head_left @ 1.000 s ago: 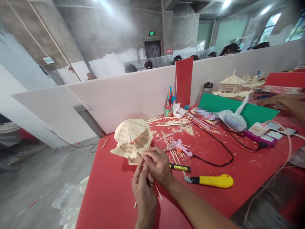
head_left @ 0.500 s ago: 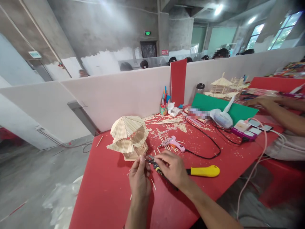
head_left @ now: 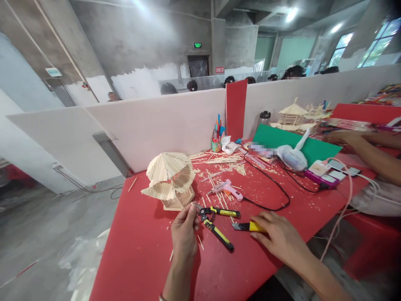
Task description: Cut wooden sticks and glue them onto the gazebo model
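Note:
My left hand (head_left: 184,232) is pinched at the fingertips beside the jaws of pruning shears (head_left: 217,234); whatever lies in the pinch is too small to make out. The shears rest on the red table with their black-and-yellow handles spread. To the right, my right hand (head_left: 278,234) has its fingers round the yellow handle of a utility knife (head_left: 256,227), whose dark blade end points left. Just behind my left hand stands a pavilion model (head_left: 171,171) built from thin wooden sticks, with a tiered roof.
A pink glue gun (head_left: 227,189) lies among loose sticks and shavings, its black cord trailing right. Farther back are a pen holder (head_left: 216,145), a green board (head_left: 296,142) and a purple power strip (head_left: 322,177). A co-worker's arm (head_left: 369,146) reaches in at the right.
My right hand has left the shears, moved right and taken hold of the utility knife. The shears now lie uncovered. My left hand stays pinched in nearly the same place.

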Demonstrator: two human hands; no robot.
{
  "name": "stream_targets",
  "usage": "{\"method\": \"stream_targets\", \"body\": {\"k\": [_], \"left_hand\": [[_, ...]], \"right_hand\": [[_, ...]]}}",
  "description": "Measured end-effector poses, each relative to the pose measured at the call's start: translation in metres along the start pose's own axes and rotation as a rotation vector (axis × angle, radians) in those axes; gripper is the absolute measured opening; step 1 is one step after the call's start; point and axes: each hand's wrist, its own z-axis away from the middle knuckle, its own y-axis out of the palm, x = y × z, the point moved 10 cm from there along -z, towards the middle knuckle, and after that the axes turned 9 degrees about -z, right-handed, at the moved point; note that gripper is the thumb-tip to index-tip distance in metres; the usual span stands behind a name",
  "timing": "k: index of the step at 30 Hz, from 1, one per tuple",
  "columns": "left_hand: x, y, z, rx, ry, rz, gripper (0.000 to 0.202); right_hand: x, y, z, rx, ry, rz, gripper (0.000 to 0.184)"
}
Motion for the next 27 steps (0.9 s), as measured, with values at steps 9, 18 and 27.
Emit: {"method": "stream_targets", "body": {"k": [9,18,27], "left_hand": [[-0.003,-0.002,-0.002,0.016,0.035,-0.048,0.045],[-0.001,-0.004,-0.003,-0.003,0.039,-0.103,0.042],[-0.009,-0.013,-0.005,-0.071,0.084,-0.110,0.045]], "right_hand": [[-0.025,0.007,0.005,0.038,-0.018,-0.002,0.023],[0.055,0.005,-0.023,-0.028,-0.081,-0.115,0.036],[0.114,0.041,-0.076,0.408,-0.077,0.030,0.078]]}}
